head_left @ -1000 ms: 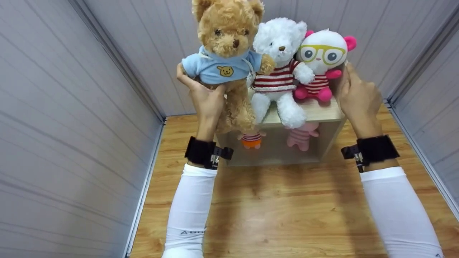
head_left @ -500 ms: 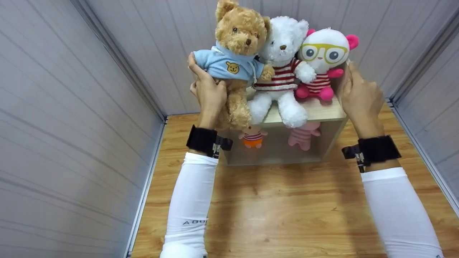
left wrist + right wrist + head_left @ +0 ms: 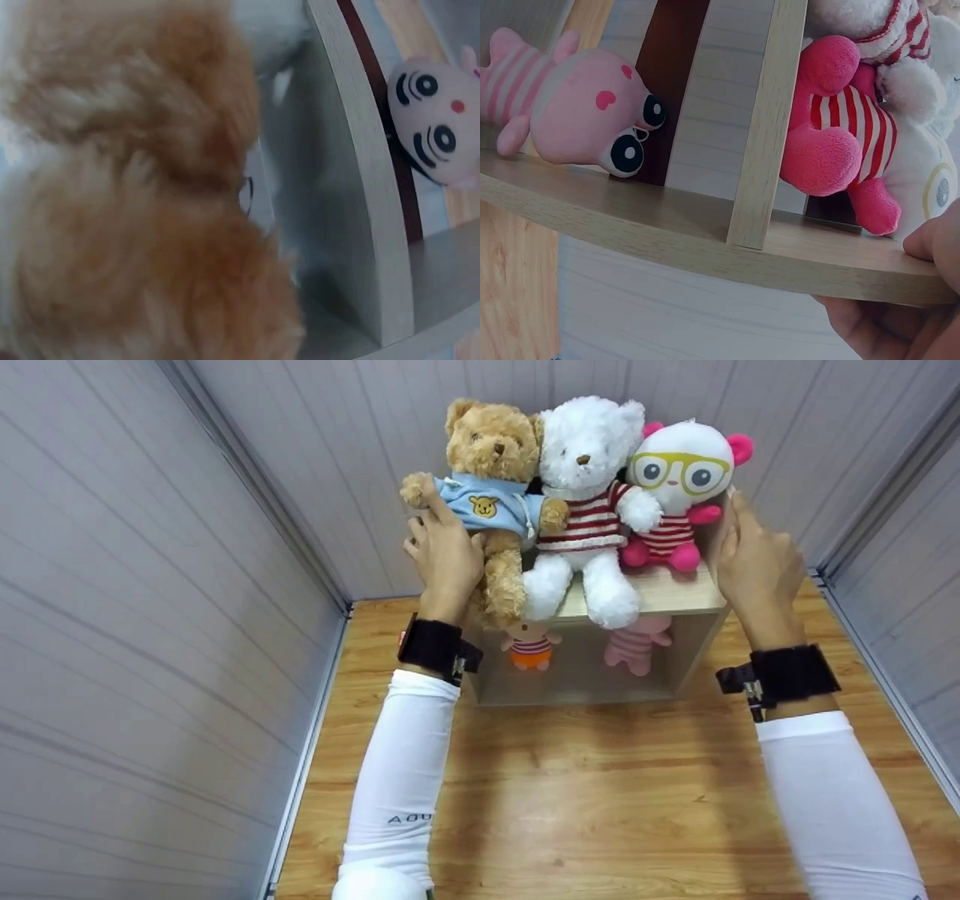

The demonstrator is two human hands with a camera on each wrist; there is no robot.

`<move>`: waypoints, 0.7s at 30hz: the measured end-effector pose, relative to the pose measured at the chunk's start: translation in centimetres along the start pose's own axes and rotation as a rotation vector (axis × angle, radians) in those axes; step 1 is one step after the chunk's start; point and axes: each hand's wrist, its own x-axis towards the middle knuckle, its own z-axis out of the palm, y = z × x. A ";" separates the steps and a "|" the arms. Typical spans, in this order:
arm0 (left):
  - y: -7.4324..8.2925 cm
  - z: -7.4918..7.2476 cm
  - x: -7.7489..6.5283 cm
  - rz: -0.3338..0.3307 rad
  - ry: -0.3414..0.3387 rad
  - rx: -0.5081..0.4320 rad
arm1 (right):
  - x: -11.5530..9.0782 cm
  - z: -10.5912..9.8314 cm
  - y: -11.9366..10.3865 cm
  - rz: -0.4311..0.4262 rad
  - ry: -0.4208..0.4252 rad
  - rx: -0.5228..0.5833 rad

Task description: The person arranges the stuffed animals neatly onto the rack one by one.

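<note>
A brown teddy bear (image 3: 495,446) in a blue hoodie sits at the left end on top of a small wooden shelf unit (image 3: 679,592). My left hand (image 3: 448,556) holds the bear's side, one finger reaching up over its sleeve. In the left wrist view brown fur (image 3: 135,195) hides the fingers. My right hand (image 3: 757,559) grips the shelf's right side panel (image 3: 825,266), thumb on the inner face and fingers outside. Beside the brown bear sits a white teddy bear (image 3: 589,454) in a red-striped sweater, then a panda plush (image 3: 679,472) with yellow glasses.
Two smaller plush toys are in the compartment below: one in orange shorts (image 3: 530,652) and a pink striped one (image 3: 630,649). Grey panel walls (image 3: 187,660) enclose the wooden floor (image 3: 570,802) on the left, back and right.
My left hand has brought the brown bear down and to the right, against the white bear, and its fingers have shifted on the bear. The right hand stays on the side panel.
</note>
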 end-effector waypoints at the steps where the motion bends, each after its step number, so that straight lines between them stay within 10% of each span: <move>1: -0.1 -0.1 0.0 -0.001 -0.017 -0.003 | 0.1 0.0 0.0 0.001 -0.011 0.000; 10: -1.4 -0.4 0.2 -0.165 -0.111 -0.050 | 0.4 0.3 0.3 -0.034 0.003 0.030; 21: -1.1 1.4 -0.7 -0.160 0.033 0.372 | 1.1 0.2 0.7 -0.041 -0.067 0.029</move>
